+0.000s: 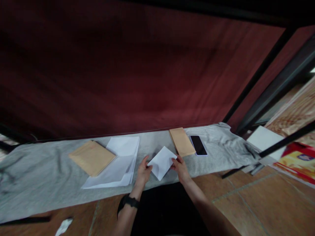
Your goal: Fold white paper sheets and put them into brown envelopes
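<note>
A folded white sheet of paper [161,162] lies over a grey cloth [44,177] spread on the floor. My left hand [143,171] pinches its left edge, and a black watch sits on that wrist. My right hand [180,167] grips its right edge. To the left lies a stack of white paper sheets [118,162] with a pile of brown envelopes [92,157] beside it. Further back on the right are a second pile of brown envelopes [182,141] and a black phone [198,145], screen dark.
A dark red curtain [123,72] hangs behind the cloth. Terracotta floor tiles [265,203] lie in front. Black metal bars [275,98] cross at the right, near a white sheet [264,139] and a colourful printed board [299,162]. A crumpled paper scrap [63,226] lies at the lower left.
</note>
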Demonstrator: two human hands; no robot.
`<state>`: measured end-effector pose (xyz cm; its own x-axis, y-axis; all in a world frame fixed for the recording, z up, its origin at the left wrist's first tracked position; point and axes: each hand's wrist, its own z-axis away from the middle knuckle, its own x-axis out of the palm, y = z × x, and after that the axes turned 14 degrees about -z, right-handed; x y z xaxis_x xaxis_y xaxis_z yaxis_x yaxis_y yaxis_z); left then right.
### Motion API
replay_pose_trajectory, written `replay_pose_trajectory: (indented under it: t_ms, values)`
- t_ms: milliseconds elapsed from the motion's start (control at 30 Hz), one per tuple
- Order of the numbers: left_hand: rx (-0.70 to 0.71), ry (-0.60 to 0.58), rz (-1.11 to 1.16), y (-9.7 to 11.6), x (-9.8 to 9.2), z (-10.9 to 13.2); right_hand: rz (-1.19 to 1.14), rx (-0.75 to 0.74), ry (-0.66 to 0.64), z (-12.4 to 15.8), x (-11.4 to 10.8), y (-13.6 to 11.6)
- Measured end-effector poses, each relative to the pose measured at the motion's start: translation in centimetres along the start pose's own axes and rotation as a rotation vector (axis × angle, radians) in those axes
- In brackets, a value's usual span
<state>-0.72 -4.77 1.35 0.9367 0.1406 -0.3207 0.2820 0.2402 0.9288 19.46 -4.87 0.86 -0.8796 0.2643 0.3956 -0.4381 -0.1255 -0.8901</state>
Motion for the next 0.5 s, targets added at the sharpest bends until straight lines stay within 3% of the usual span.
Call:
replay_pose_trajectory:
  t_ms: [200,500]
  values:
    - [0.128,0.086,-0.225,0.4,-0.7,-1.1,0.211,0.017,-0.013,-0.8,-1.3,-0.1]
    - [0.268,0.232,-0.459,1.0,-0.5,-0.8,0.471,0.024,-0.058,-0.6,-1.3,0.2]
